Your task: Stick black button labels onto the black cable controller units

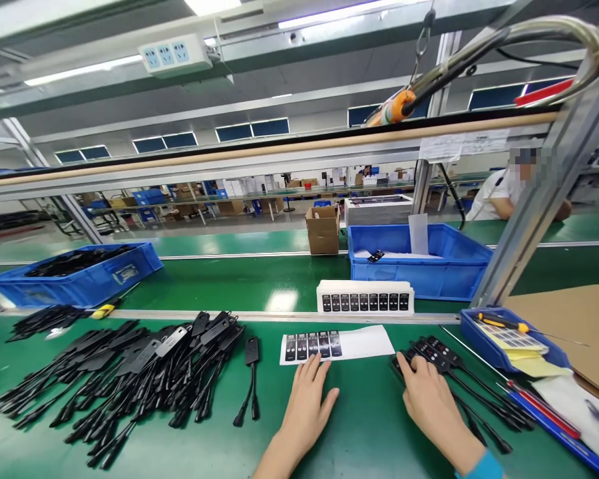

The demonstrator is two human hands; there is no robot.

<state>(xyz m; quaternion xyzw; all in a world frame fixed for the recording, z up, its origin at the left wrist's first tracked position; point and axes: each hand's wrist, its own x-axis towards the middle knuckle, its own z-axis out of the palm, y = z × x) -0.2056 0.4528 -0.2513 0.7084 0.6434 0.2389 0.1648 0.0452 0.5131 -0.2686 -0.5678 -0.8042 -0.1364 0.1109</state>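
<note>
My left hand is open, palm down, its fingertips at the lower edge of a white label strip. Several black stickers remain on the strip's left part. My right hand bends its fingers over a small black controller, which they mostly hide; its cables run out below the wrist. Beside it lie other black controllers with twin cables. A single controller lies apart, left of my left hand. Farther left spreads a big pile of the same cabled controllers.
A white stack of label strips stands behind the strip. Blue bins sit at the back right and at the left. On the right are a small blue tray with a screwdriver, pens and cardboard.
</note>
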